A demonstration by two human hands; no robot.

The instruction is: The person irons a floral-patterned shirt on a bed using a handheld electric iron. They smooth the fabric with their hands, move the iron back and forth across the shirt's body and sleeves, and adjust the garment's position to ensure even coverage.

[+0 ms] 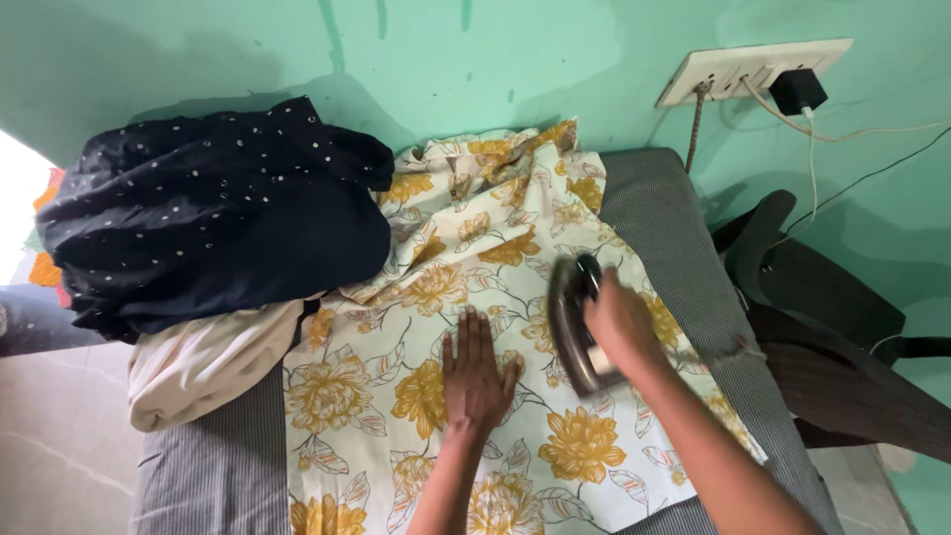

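Pressing flat on the cloth, the left hand [476,376] lies palm down with its fingers together and stretched out, holding nothing, only bearing on the fabric. The right hand [622,322] is wrapped tight around the handle of one iron [575,322], which rests on the same cloth just beside the left hand, toward the right edge of the fabric.

One iron shows, dark and metal-edged. Its long axis runs away from the person and toward the wall, tilted a little leftward at the far end, with the narrow nose pointing to the green wall [475,50] and the broad heel toward the person.

One floral cloth [436,287], cream with yellow flowers, lies spread over one grey striped pad [213,476]; its long side runs the same way as the iron. At the left sit two bundled garments: one dark spotted garment [208,218] on top of one pale cream garment [198,362]. One switchboard [738,69] is on the wall, with one black plug [797,91] in it and cords trailing from it.
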